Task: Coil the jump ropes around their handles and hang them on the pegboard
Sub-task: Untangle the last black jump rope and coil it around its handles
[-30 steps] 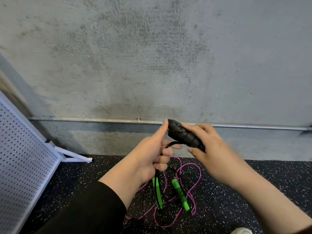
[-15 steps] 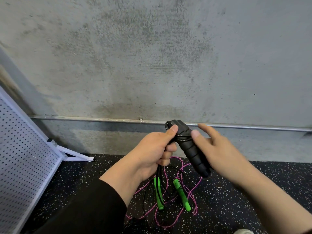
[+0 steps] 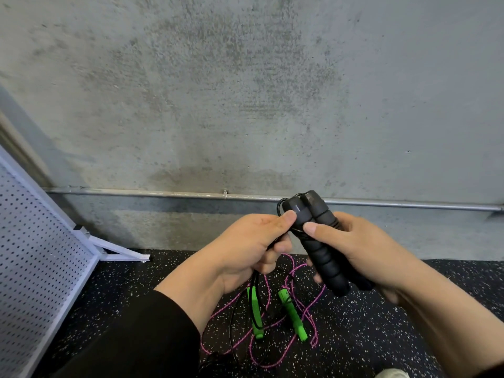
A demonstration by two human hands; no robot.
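Observation:
My right hand [image 3: 357,246] grips the two black foam handles [image 3: 321,249] of a jump rope, held side by side and nearly upright. My left hand [image 3: 251,246] pinches the thin black cord [image 3: 237,323] near the handles' top, thumb against the handle cap; the cord hangs down from my fist to the floor. A second jump rope lies on the floor below, with green handles [image 3: 291,315] and a tangled pink cord [image 3: 261,361]. The white pegboard [image 3: 35,255] leans at the left edge.
A grey concrete wall [image 3: 245,105] with a metal conduit [image 3: 136,192] along its base fills the view ahead. The floor is black speckled rubber [image 3: 409,336]. The pegboard's white foot [image 3: 120,252] juts out on the floor. A shoe tip [image 3: 392,373] shows at the bottom.
The black handles have swung from lying across to nearly upright in my right hand. My left hand has brought the cord up to the handles' top end.

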